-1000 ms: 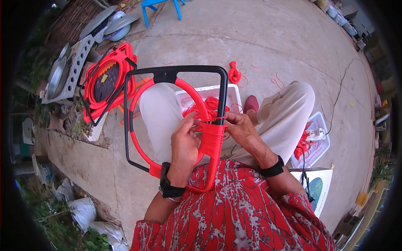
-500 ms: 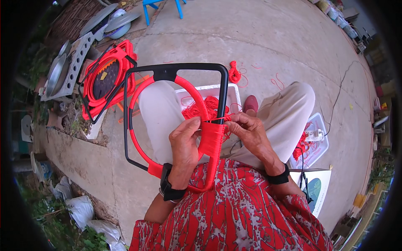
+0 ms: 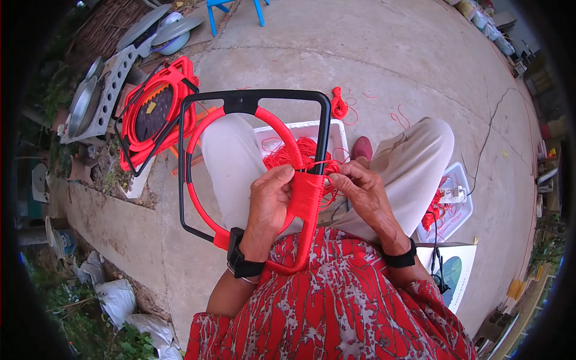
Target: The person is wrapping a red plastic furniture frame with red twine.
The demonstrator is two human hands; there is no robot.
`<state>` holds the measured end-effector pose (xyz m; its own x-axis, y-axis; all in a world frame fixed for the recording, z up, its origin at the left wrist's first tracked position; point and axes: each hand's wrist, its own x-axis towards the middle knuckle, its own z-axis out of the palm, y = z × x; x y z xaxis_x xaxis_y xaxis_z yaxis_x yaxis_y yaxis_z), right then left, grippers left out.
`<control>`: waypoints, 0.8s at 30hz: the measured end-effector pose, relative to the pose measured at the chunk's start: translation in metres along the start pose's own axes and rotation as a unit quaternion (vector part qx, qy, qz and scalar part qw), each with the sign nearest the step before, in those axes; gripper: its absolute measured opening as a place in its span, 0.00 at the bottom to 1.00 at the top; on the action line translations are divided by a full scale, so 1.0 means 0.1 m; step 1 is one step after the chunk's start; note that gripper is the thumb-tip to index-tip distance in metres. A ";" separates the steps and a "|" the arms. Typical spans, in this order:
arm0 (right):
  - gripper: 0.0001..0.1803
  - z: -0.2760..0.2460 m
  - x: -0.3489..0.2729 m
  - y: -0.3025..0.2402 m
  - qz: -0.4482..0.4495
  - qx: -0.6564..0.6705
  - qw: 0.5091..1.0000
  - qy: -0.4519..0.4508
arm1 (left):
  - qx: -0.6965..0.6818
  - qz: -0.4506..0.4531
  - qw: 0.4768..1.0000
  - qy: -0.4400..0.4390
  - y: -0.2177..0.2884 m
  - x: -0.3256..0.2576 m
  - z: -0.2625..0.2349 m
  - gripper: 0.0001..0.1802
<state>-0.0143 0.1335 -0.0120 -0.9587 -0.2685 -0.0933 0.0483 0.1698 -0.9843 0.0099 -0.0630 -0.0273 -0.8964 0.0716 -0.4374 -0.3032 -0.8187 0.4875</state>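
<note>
A black square frame with a ring inside it (image 3: pixel 273 95) stands tilted across my lap. Red cord wraps much of the ring and the near side, with a broad red wrapped band (image 3: pixel 307 195) joining them at the right. My left hand (image 3: pixel 270 195) is closed on this band's left edge, thumb on top. Just right of the frame's black bar, my right hand (image 3: pixel 359 186) pinches a strand of red cord (image 3: pixel 321 162) that crosses the bar above the band. Below, a white foam box (image 3: pixel 339 135) between my legs holds a tangle of red cord (image 3: pixel 288 155).
Several red-wrapped frames (image 3: pixel 157 114) are stacked at the left. A red cord bundle (image 3: pixel 339 105) lies on the concrete ahead. At right are a white tub (image 3: pixel 462 210) with cord and a power strip, and a white box (image 3: pixel 459 264). A blue stool (image 3: pixel 264 12) stands far off.
The red strand by my right hand now rises in a loose loop over the black bar, where it lay flatter before. Both hands keep nearly the same places; the view has shifted slightly.
</note>
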 end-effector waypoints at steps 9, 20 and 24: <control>0.09 -0.01 -0.01 -0.06 -0.060 0.056 0.996 0.037 | -0.025 -0.038 0.998 -0.040 0.00 -0.06 0.03 0.11; 0.17 -1.03 -0.24 -0.37 -0.081 0.339 0.916 0.198 | -0.043 -0.001 0.998 -0.038 -0.01 -0.06 -0.05 0.09; 0.14 -1.20 -0.33 -0.48 -0.123 0.501 0.849 0.113 | -0.038 -0.015 0.999 -0.028 0.00 -0.07 0.00 0.09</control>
<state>-0.0183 0.2484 0.0563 -0.9982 0.0291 0.0526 -0.0553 -0.7877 -0.6135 0.0160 -0.0637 -0.0243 -0.9042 0.1265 -0.4079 -0.3072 -0.8562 0.4154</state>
